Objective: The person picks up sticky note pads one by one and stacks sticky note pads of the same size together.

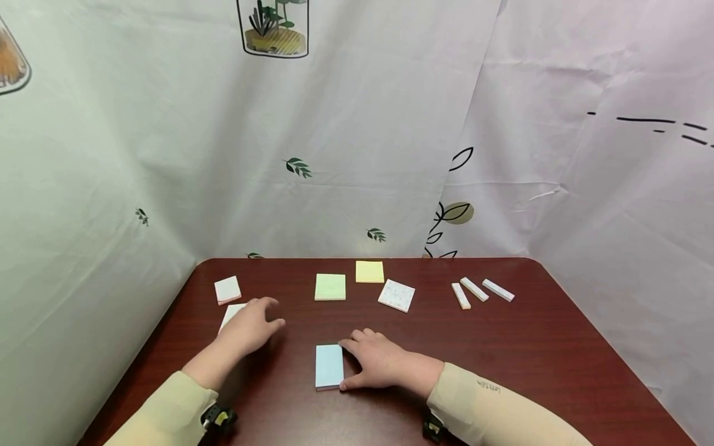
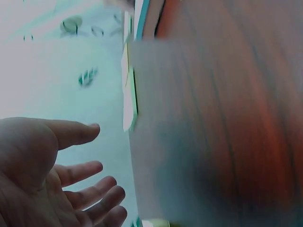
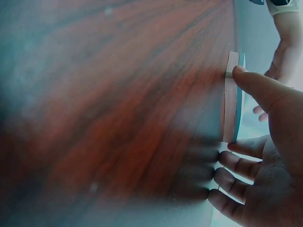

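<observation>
A light-blue sticky note pad [image 1: 330, 367] lies on the table in front of me. My right hand [image 1: 379, 360] holds it by its right side, thumb at the near corner and index finger at the far one. In the right wrist view, the pad's side [image 3: 230, 101] shows as a pale layered edge between thumb and index finger. To the left, my left hand [image 1: 252, 325] hovers above the table with fingers spread and nothing in them. Behind it lies a white pad [image 1: 230, 313], partly covered by the hand.
At the back stand out a green pad [image 1: 330, 287], a yellow pad [image 1: 370, 272] and a white patterned pad [image 1: 396, 295]. Another white pad [image 1: 227, 290] lies at the far left. Three narrow white strips, one of them a slim block [image 1: 474, 289], lie at the back right.
</observation>
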Available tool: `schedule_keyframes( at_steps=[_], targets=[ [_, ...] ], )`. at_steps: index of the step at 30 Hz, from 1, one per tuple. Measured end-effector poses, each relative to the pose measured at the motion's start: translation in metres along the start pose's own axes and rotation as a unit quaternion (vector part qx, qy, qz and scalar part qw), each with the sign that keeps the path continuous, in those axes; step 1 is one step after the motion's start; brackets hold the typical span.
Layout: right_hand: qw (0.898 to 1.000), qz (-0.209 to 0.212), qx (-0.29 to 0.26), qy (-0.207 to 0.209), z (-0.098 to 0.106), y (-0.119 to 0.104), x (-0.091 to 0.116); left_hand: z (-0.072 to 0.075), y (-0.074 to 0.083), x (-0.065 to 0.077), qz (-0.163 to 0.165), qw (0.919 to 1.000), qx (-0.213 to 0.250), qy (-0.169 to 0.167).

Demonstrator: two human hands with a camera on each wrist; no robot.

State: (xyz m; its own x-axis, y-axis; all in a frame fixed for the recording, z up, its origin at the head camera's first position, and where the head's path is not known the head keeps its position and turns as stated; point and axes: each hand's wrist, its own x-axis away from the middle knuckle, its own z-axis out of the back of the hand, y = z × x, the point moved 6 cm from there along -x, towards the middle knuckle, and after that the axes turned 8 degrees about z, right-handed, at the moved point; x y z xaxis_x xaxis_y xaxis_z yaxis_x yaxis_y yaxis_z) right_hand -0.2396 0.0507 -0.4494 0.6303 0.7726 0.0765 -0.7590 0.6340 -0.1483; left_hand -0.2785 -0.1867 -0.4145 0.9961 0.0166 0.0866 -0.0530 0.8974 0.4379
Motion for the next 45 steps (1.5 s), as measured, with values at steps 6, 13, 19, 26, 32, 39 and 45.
schedule_keyframes(
  at_steps=[6, 13, 19, 26, 32, 39, 45],
  targets=[
    [1.0, -0.003, -0.001, 0.0, -0.001, 0.001, 0.0, 0.013, -0.035, -0.013, 0.048, 0.9987, -0.001, 0.014],
    [1.0, -0.003, -0.001, 0.0, -0.001, 0.001, 0.0, 0.024, -0.068, -0.018, 0.098, 0.9947, -0.009, 0.031],
    [1.0, -0.003, 0.003, 0.0, 0.0, 0.001, -0.001, 0.025, -0.081, -0.019, 0.118, 0.9928, -0.016, 0.004],
    [1.0, -0.001, 0.003, 0.0, 0.001, 0.001, -0.001, 0.021, -0.086, -0.022, 0.129, 0.9914, -0.02, -0.004],
    [1.0, -0.002, 0.001, -0.002, 0.0, 0.0, -0.001, 0.016, -0.087, -0.026, 0.115, 0.993, -0.029, -0.001],
    [1.0, -0.006, 0.0, -0.003, -0.001, 0.001, -0.002, 0.014, -0.083, -0.03, 0.108, 0.9937, -0.03, -0.003],
    [1.0, -0.004, -0.001, -0.004, -0.001, 0.002, -0.002, 0.014, -0.079, -0.033, 0.1, 0.9947, -0.023, 0.002]
  ],
)
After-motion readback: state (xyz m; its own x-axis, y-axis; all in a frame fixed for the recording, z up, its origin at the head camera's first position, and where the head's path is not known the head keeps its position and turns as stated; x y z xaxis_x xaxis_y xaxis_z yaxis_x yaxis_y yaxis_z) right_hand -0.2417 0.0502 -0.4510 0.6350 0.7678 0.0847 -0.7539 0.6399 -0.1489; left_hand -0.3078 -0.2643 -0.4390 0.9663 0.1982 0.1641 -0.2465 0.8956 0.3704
